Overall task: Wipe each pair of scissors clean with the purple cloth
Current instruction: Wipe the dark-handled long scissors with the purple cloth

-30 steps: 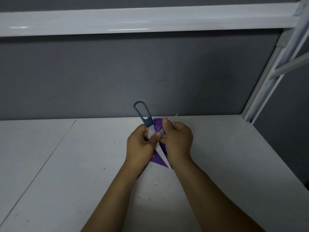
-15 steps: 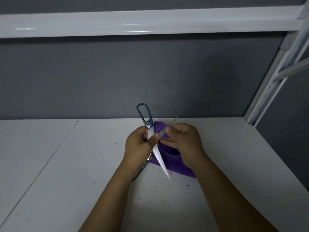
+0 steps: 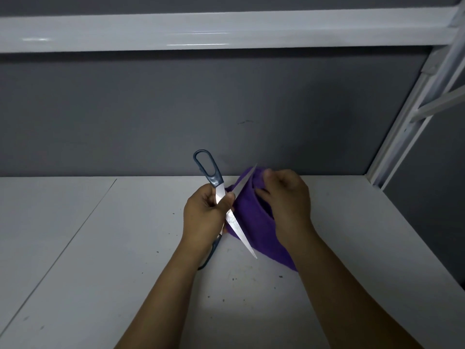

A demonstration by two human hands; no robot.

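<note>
Head view: 1 pair of scissors [image 3: 236, 227] held up over the white table [image 3: 125, 248], blades spread wide in an X.
Left hand [image 3: 203, 215]: clenched round the scissors at the pivot, thumb pressed on the crossing of the blades. 1 dark handle loop stands above the fist, the other pokes out below the wrist.
Right hand [image 3: 286, 197]: curled into the purple cloth [image 3: 251, 215] and gripping a bunched fold of it, thumb tucked into the crease.
Purple cloth: between the 2 hands, just right of the blades, its lower end trailing down by the right wrist toward the table.
Blades: lower one bare, pointing down toward the wearer. Upper one slants up and right across the front of the cloth, tip clear of the top edge. Cannot tell whether the fold pinches it.
Step in hand: probably wiping the upper blade of this pair.
Next move: likely calls for closing the fold over the blade and drawing it toward the tip, away from the edge, with the left grip kept firm.
Progress: only 1 pair in sight, so the number remaining cannot be told.
</note>
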